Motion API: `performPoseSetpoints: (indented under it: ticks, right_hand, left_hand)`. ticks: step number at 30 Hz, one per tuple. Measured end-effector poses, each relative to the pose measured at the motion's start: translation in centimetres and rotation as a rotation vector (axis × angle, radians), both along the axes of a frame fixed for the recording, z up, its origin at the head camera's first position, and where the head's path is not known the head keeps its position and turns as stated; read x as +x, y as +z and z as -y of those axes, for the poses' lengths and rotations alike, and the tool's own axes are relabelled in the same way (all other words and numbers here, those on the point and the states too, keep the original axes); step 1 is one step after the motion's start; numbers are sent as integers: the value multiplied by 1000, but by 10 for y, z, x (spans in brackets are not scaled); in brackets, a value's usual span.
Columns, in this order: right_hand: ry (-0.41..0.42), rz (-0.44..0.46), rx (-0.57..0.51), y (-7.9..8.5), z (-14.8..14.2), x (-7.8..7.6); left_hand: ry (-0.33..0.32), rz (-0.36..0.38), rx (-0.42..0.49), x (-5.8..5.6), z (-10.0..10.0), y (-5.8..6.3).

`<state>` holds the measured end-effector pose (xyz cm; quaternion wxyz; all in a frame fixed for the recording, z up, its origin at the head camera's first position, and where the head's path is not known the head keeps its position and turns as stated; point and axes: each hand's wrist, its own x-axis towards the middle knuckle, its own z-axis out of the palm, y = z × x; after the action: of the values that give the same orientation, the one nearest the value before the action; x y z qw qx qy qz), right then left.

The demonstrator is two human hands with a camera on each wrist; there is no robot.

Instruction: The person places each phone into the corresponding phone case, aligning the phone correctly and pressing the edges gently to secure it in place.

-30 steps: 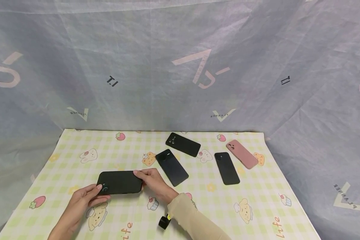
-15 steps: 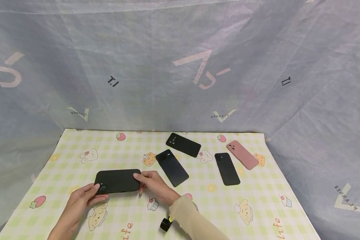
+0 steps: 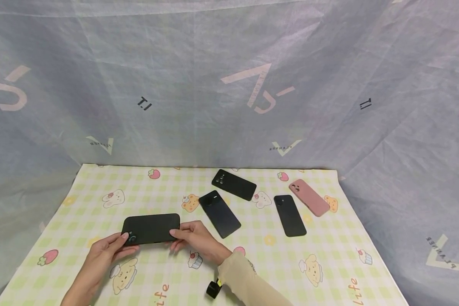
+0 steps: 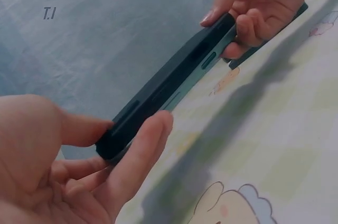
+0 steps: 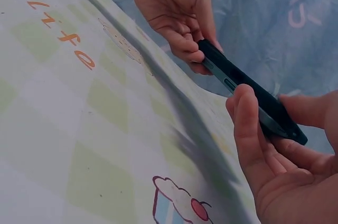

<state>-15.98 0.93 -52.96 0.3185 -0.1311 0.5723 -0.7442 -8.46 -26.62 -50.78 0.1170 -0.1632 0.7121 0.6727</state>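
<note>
Right now you hold a dark green phone case (image 3: 151,229) by its two short ends, lifted just above the tablecloth (image 3: 313,255) near its front left part, with the long side running left to right. Your left hand (image 3: 103,255) pinches the end with the camera cutout, thumb on the back and fingers curled under the edge. Your right hand (image 3: 196,240) pinches the other end the same way, thumb on top and fingers wrapped beneath; a beige sleeve (image 3: 248,284) covers that forearm. From the left wrist view, the case (image 4: 169,84) shows edge-on, with side button cutouts visible and a lighter blue-green inner edge, tilted up away from the cloth. From the right wrist view, the same case (image 5: 248,94) stretches between both hands, clear of the cloth below it. Four other items lie flat toward the back middle and back right of the tablecloth: a black phone (image 3: 219,213) just beside your right hand, a black case (image 3: 233,184) behind it near the back edge, another black case (image 3: 289,215) further right, and a pink case (image 3: 309,197) nearest the back right corner. The cloth is a pale green and yellow check with cartoon animals and strawberries.
</note>
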Motion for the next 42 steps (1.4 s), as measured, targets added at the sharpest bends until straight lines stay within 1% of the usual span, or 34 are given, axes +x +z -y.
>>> performPoseSetpoints:
  ticks: [5, 12, 19, 22, 26, 33, 38, 42]
  right_hand:
    - [-19, 0, -14, -2, 1, 0]
    - [-27, -18, -8, 0, 1, 1]
    - [-32, -14, 5, 3, 1, 1]
    - [-43, -18, 5, 3, 1, 2]
    - [-54, -22, 9, 1, 2, 2]
    - [-46, -25, 2, -4, 3, 0]
    - [-46, -26, 1, -4, 4, 1]
    - [-58, -23, 5, -3, 5, 3]
  left_hand:
    - [2, 8, 19, 1, 1, 0]
    - [49, 64, 80, 1, -1, 1]
    - [78, 37, 87, 0, -3, -1]
    - [89, 39, 80, -1, -4, -1]
    - [89, 44, 52, -3, -5, -2]
    - [77, 62, 23, -5, -5, -2]
    - [59, 50, 14, -4, -4, -2]
    - [56, 39, 12, -3, -4, -2]
